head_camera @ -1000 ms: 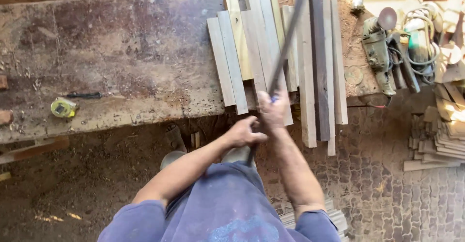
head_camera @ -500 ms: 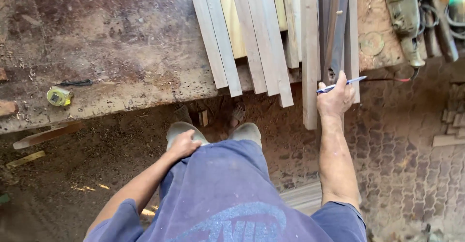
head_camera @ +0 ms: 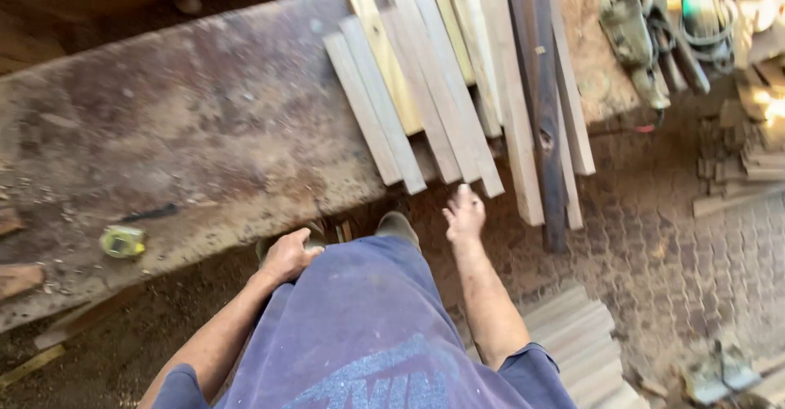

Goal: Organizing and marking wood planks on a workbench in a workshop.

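Observation:
Several pale wooden slats (head_camera: 425,106) lie side by side on a worn workbench (head_camera: 180,131), their near ends sticking out over its front edge. A longer dark plank (head_camera: 541,106) lies among them on the right. My right hand (head_camera: 464,213) is stretched out just below the slat ends, fingers extended, holding nothing I can see. My left hand (head_camera: 288,255) rests curled against my blue shirt at the waist, away from the wood.
A yellow tape measure (head_camera: 123,241) and a thin black marker (head_camera: 147,213) lie on the bench at the left. Power tools with cords (head_camera: 634,37) sit at the bench's right end. Stacked boards (head_camera: 572,335) lie on the paved floor by my right leg, and wood offcuts (head_camera: 744,164) at the far right.
Both hands let go of the long dark piece. The right hand then held a thin blue stick at the plank ends; now it has moved left and lower with nothing in it. The left hand dropped to my waist.

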